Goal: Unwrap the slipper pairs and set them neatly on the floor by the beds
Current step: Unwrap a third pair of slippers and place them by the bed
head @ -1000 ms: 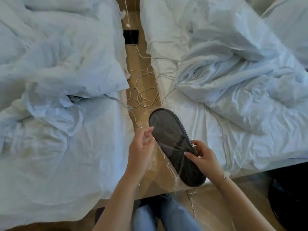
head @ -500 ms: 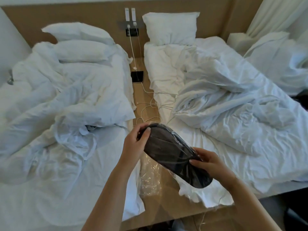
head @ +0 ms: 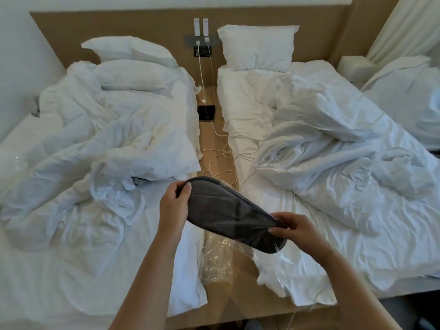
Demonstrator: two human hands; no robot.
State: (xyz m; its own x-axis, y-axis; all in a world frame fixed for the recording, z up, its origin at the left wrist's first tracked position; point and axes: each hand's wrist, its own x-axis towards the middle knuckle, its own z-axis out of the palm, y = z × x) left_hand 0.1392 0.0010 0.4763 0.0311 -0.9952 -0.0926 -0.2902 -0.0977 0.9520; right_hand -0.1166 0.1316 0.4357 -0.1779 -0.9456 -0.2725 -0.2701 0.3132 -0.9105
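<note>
A dark grey slipper pair [head: 228, 213] is held sole-up in the air over the gap between the two beds. My left hand [head: 173, 206] grips its toe end at the upper left. My right hand [head: 295, 231] pinches the heel end at the lower right, where clear plastic wrap [head: 277, 246] still clings to it. The toe half looks bare of plastic. A crumpled clear wrapper [head: 215, 260] lies on the wooden platform [head: 238, 294] just below the slipper.
Two unmade beds with white duvets flank the wooden strip: the left bed [head: 95, 163] and the right bed [head: 321, 163]. A black phone [head: 206, 113] and tangled white charging cables [head: 223, 153] lie on the strip farther back. Pillows lean against the headboard.
The view has tilted up to show the headboard. My left hand went from the slipper's side to gripping its toe, and the plastic has slid back toward the heel.
</note>
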